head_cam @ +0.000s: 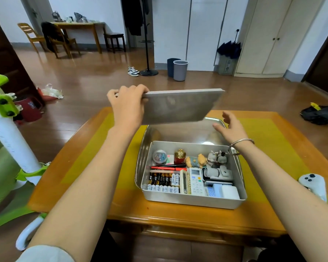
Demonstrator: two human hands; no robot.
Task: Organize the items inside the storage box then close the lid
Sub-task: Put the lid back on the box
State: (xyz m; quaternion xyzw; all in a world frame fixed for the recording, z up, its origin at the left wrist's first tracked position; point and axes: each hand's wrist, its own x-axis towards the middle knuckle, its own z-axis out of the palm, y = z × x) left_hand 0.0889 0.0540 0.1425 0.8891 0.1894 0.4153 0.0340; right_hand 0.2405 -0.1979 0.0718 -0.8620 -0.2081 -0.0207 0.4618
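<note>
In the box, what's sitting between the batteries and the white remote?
In the head view, a slim cream calculator-like device lies between the batteries and the white remote.

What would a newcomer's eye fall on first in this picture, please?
First the grey lid, held tilted in the air above the table by the left hand gripping its left edge, while the right hand hangs open beside its lower right corner. Below it sits the open storage box on the yellow mat, neatly packed: batteries at the front left, a white remote in the middle, small figurines along the back.
</note>
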